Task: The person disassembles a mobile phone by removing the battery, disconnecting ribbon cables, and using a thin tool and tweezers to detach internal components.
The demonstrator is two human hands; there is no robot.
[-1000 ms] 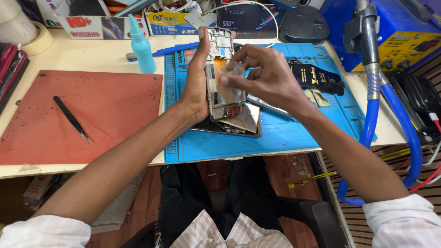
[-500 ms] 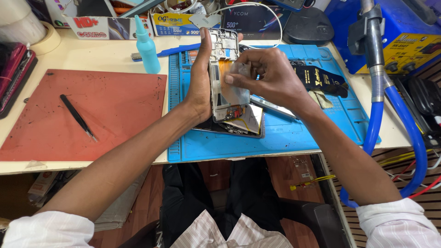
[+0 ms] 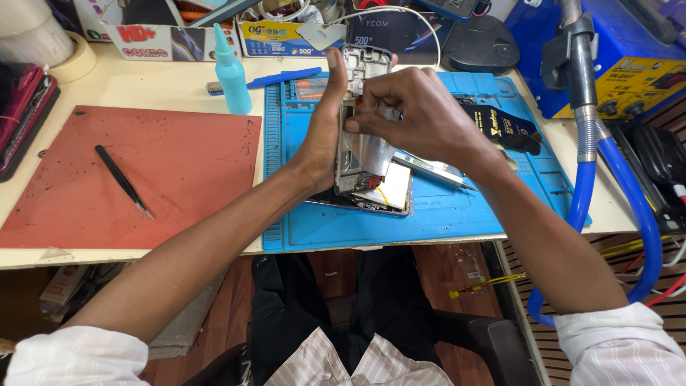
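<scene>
At the near edge of the view, two forearms in rolled pale striped sleeves reach forward over the desk (image 3: 179,86) to a blue ribbed silicone work mat (image 3: 457,207). Just above its near half, the left hand (image 3: 325,132) stands on edge, palm and fingers bracing the left side of a stripped silver phone frame with a shiny metal back plate (image 3: 361,146), thumb up along its far end. The right hand (image 3: 421,118) comes in from the right, its fingers (image 3: 357,123) pinched closed on something small at the frame's middle; what exactly they grip I cannot tell. The frame is held off the mat, tilted nearly upright, its long axis running from near to far, with the open, cut-out end pointing away and the lower end over a second opened phone body with a yellowish part showing (image 3: 375,194), which lies flat on the mat. As I judge it, the pinch could slip or pull too hard and tear a thin part, since the frame is steadied only by an open palm. Left of the mat, black tweezers (image 3: 123,180) lie on a red rubber mat (image 3: 143,164). Further off stand a light blue plastic squeeze bottle (image 3: 231,71), a blue flat pry tool (image 3: 282,76), and, on the right, a blue corrugated hose on a metal nozzle (image 3: 607,164).
</scene>
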